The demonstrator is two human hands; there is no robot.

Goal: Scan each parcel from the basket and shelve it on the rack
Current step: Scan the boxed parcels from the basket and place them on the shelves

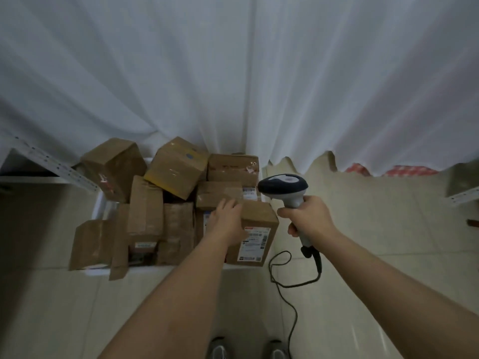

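Two grey shoes (217, 349) show at the bottom edge, toes toward the basket (102, 203), and both bare forearms reach out over them.

Left of the basket, a white perforated rack rail (51, 164) slants across the tile floor (51, 307). The basket itself is white and heaped with brown boxes: one tilted box (114, 167) at its far left corner, a flat one (90, 243) leaning out over its near left edge, a tall one (146, 208) standing in its middle, a yellowish one (177, 165) tipped on top at the back.

The left hand (226, 216) lies on top of a labelled box (255, 235) at the basket's near right corner; the fingers are laid flat and close together over the box's far edge, not curled round it as far as I can see. The white shipping label (255, 243) faces the near side.

Just right of the basket, the right hand (308, 216) grips the handle of a scanner (283, 189), fingers wrapped tight round it, its dark head pointing toward the boxes at the basket's far right. Its black cable (293, 281) loops down over the floor right of the basket. A white curtain (233, 73) hangs behind the basket.
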